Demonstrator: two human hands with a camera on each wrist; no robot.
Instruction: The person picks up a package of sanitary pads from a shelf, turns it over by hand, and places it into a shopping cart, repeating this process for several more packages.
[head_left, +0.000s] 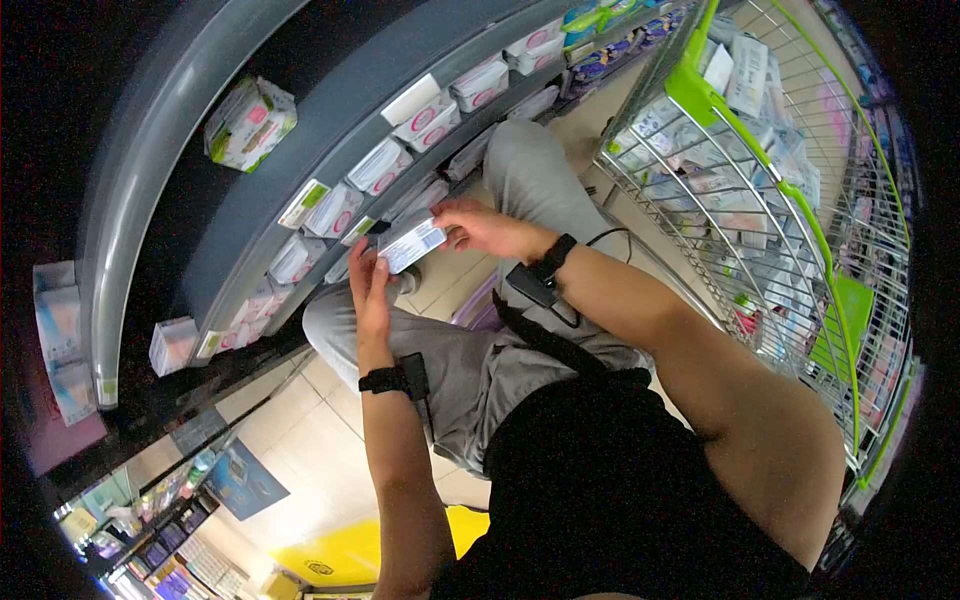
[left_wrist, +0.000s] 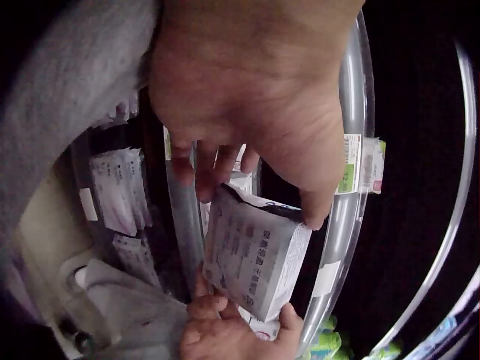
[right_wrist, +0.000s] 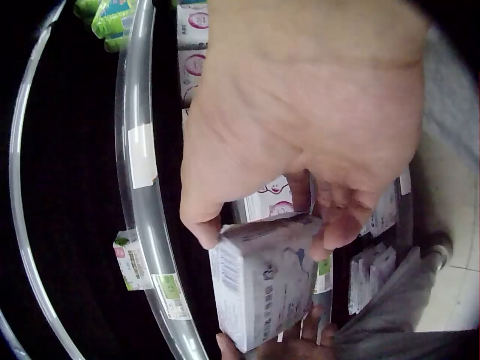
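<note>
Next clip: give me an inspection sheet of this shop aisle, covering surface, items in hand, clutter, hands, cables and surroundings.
Surface: grey shelving with price tags along its edges; tiled floor below.
Items in hand: one white pack with printed text, held between both hands in front of the shelves.
Clutter: similar white and pink packs lined up on the shelves; a larger box on an upper shelf.
Hands: left hand grips one end of the pack, right hand grips the other.
Cables: a black cable runs from the right wrist strap.
Surroundings: green-trimmed wire trolley loaded with packs on the person's right; more shelving beyond.
</note>
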